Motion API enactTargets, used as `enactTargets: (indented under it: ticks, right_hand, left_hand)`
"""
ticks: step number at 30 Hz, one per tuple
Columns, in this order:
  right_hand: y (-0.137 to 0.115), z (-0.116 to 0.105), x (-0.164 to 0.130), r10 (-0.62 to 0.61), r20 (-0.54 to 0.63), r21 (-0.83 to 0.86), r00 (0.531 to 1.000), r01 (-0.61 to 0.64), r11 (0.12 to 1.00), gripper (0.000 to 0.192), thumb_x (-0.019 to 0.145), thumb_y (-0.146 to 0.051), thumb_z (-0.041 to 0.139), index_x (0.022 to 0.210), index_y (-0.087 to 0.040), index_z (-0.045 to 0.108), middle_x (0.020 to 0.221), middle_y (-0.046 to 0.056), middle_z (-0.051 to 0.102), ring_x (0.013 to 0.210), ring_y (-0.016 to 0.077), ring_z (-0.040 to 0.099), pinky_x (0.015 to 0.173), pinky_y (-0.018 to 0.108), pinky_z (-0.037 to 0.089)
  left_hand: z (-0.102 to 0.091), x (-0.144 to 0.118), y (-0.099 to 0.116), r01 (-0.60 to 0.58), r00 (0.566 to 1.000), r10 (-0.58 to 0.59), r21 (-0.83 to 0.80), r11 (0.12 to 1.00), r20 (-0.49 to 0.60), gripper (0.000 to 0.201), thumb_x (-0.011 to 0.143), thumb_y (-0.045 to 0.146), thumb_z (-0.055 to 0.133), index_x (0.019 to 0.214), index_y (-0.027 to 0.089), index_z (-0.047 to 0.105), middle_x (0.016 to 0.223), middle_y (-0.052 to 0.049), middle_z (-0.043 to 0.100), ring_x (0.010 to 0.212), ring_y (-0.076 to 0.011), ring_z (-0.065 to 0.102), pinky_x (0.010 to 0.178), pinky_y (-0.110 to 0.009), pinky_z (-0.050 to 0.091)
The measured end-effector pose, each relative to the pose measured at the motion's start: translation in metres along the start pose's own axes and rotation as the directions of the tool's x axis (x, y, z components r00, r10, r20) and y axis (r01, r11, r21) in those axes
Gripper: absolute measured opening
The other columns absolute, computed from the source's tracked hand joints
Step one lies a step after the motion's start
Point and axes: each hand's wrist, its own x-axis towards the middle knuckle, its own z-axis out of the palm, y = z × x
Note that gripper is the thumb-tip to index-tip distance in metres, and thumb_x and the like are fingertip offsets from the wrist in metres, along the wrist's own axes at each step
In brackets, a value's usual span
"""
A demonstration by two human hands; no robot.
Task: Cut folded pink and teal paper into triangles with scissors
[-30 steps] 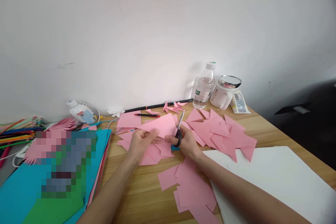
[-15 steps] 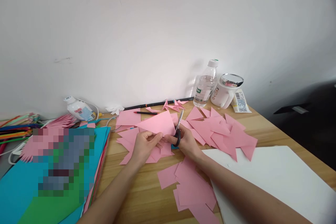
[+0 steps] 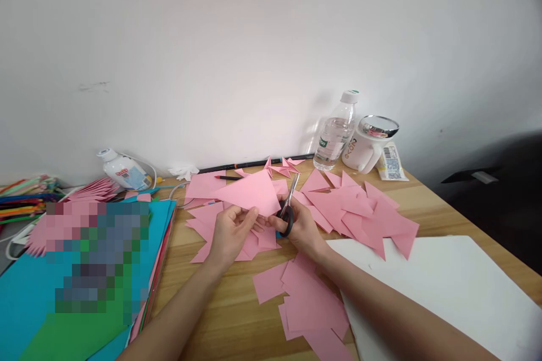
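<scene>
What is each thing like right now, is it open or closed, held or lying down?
Left hand: holding the pink paper sheet up off the table.
Right hand: gripping the scissors.
Scissors: blades up, beside the sheet's edge; open or shut, cannot tell.
Water bottle: upright, capped.
Mug: upright, shiny lid on.
White glue bottle: lying on its side.

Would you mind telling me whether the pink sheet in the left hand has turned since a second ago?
Yes. Against the black pen behind it, the pink sheet has rotated, its point now up, pinched by the left hand.
</scene>
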Motion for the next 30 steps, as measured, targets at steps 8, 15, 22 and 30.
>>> enactTargets:
  ticks: [8,15,22,30]
  right_hand:
    - [-0.015,0.003,-0.012,0.113,0.436,0.025,0.893,-0.138,0.990,0.044,0.068,-0.037,0.067,0.105,-0.020,0.050,0.068,-0.001,0.059,0.058,0.0130,0.056,0.060,0.028,0.043]
    - [-0.011,0.003,-0.013,0.111,0.516,0.027,0.849,-0.146,0.989,0.041,0.061,-0.040,0.072,0.091,-0.018,0.054,0.073,0.001,0.060,0.066,0.0134,0.053,0.060,0.025,0.041]
    - [-0.009,0.004,-0.014,0.101,0.523,0.044,0.846,-0.145,0.988,0.039,0.063,-0.037,0.072,0.090,-0.017,0.053,0.073,0.001,0.057,0.065,0.0123,0.049,0.058,0.024,0.039]
    - [-0.006,0.004,-0.014,0.081,0.542,0.094,0.837,-0.156,0.983,0.041,0.064,-0.036,0.073,0.094,-0.015,0.053,0.071,0.000,0.055,0.066,0.0121,0.048,0.058,0.024,0.037]
  left_hand:
    - [-0.019,0.006,0.011,-0.199,0.973,0.176,-0.160,0.967,-0.150,0.019,0.075,0.031,0.057,0.071,0.012,0.057,0.071,-0.007,0.068,0.061,-0.0171,0.064,0.054,-0.029,0.052]
    - [-0.016,0.000,0.016,-0.196,0.967,0.196,0.015,0.980,-0.162,0.024,0.076,0.033,0.055,0.062,0.013,0.058,0.062,-0.004,0.066,0.049,-0.0130,0.059,0.049,-0.026,0.050]
    - [-0.010,-0.004,0.018,-0.162,0.977,0.185,0.195,0.967,-0.106,0.021,0.073,0.030,0.058,0.059,0.014,0.057,0.057,-0.002,0.065,0.049,-0.0123,0.060,0.050,-0.022,0.050]
    - [-0.009,-0.004,0.016,-0.161,0.983,0.181,0.289,0.944,-0.042,0.020,0.071,0.030,0.059,0.059,0.014,0.059,0.062,-0.002,0.067,0.055,-0.0124,0.062,0.053,-0.021,0.049]
